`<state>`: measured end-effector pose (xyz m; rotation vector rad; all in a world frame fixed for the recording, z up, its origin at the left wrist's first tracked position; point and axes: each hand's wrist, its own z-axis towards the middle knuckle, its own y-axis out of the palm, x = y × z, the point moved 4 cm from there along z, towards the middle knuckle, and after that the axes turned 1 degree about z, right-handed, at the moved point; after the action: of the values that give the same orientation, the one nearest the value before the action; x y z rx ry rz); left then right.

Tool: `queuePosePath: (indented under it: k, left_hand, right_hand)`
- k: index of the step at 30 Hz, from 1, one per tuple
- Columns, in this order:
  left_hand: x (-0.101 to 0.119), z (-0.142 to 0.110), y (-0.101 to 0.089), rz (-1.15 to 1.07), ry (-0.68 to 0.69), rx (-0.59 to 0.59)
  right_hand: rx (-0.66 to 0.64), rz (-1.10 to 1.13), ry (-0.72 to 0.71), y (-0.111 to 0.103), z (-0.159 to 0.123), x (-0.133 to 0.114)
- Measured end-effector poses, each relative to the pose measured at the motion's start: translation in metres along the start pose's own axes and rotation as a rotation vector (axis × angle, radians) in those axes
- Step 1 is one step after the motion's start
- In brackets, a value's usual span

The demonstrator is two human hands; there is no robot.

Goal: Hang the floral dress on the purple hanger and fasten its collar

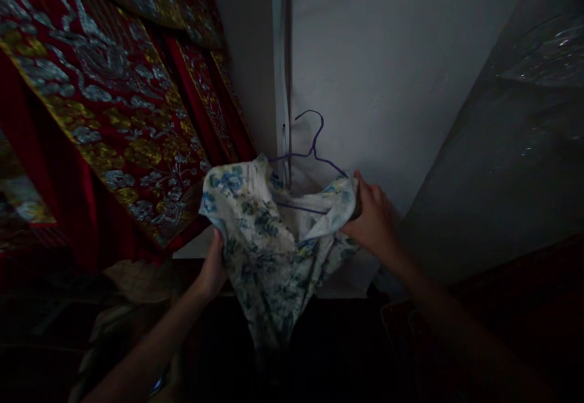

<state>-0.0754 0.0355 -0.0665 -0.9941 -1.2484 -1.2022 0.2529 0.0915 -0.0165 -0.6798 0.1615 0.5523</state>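
Observation:
A white garment with a blue and yellow floral print point(262, 238) hangs on a thin purple hanger point(314, 150), whose hook points up and is free of any rail. At the right shoulder of the garment, my right hand point(371, 217) is closed on the cloth and the hanger's end. My left hand point(214, 269) is at the garment's left side below the shoulder, its fingers mostly hidden behind the fabric. The hanger's lower bar shows through the open neckline. Lower down, the cloth narrows and fades into the dark.
Red cloth with gold and silver embroidery point(114, 98) hangs at the left. A pale wall or panel point(387, 44) stands behind the hanger, with a narrow vertical strip point(280, 56) along it. Shiny clear plastic sheeting point(511, 135) covers the right side. The lower area is very dark.

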Motion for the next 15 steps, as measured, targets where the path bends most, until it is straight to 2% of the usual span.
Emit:
queuePosePath:
  k: [3, 6, 9, 12, 13, 15]
  left_hand:
    - [-0.02, -0.005, 0.009, -0.138, -0.028, 0.015]
    - [-0.038, -0.019, 0.016, -0.12, -0.024, 0.099]
    - [-0.062, -0.047, 0.019, -0.183, -0.119, 0.226]
    - [-0.077, -0.073, 0.025, -0.313, -0.242, 0.28]
    - [-0.078, -0.078, 0.029, -0.348, -0.268, 0.276]
    - [-0.077, -0.083, 0.037, -0.371, -0.291, 0.257]
  right_hand:
    - [0.003, -0.039, 0.004, -0.004, 0.03, -0.018]
    - [-0.032, -0.021, -0.045, -0.006, 0.031, -0.037]
    - [-0.069, 0.042, -0.114, -0.016, 0.01, -0.047]
    - [-0.029, 0.187, -0.15, -0.029, -0.022, -0.056]
    - [0.007, 0.267, -0.11, -0.032, -0.035, -0.06]
    - [0.046, 0.476, 0.092, -0.026, -0.067, -0.067]
